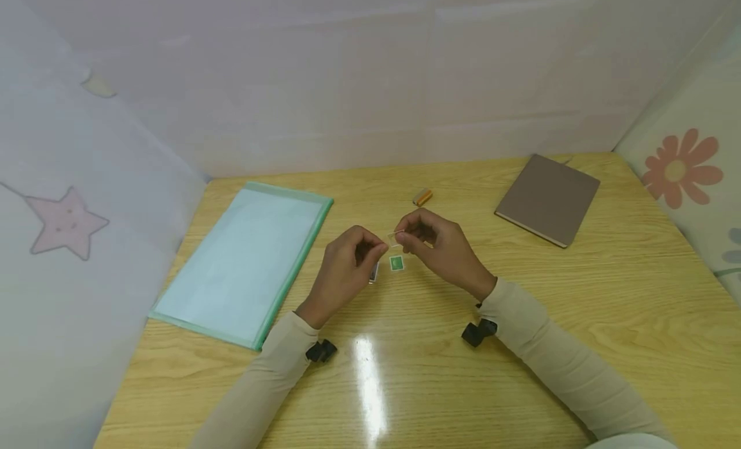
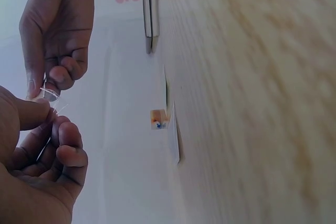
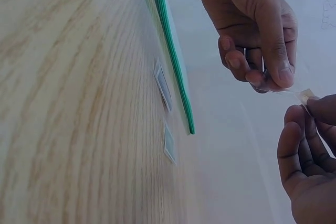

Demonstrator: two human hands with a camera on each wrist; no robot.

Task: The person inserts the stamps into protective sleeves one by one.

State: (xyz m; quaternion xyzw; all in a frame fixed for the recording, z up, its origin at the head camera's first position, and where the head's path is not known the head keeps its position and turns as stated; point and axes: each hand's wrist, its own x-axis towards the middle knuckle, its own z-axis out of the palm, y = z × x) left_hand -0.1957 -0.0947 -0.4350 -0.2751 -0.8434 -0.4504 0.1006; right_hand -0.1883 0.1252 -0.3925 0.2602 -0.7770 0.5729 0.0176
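Observation:
Just above the table, my left hand (image 1: 347, 265) and right hand (image 1: 442, 249) face each other, fingertips close together. Between them is a small, thin, clear plastic piece (image 1: 395, 239), pinched at one side by each hand's thumb and finger. In the right wrist view a small pale square (image 3: 306, 96) shows at the right fingertips, joined to the clear film; its kind is unclear. Below the hands lies a small green stamp-like square (image 1: 396, 263) with a white border. A darker stamp-like piece (image 1: 374, 273) lies partly hidden behind my left hand.
A green-edged clear folder (image 1: 231, 262) with pale sheets lies at the left of the wooden table (image 1: 428, 384). A brown notebook (image 1: 547, 201) lies at the back right. Behind the hands is a small orange and grey block (image 1: 422, 197), perhaps an eraser. Curtains enclose the table.

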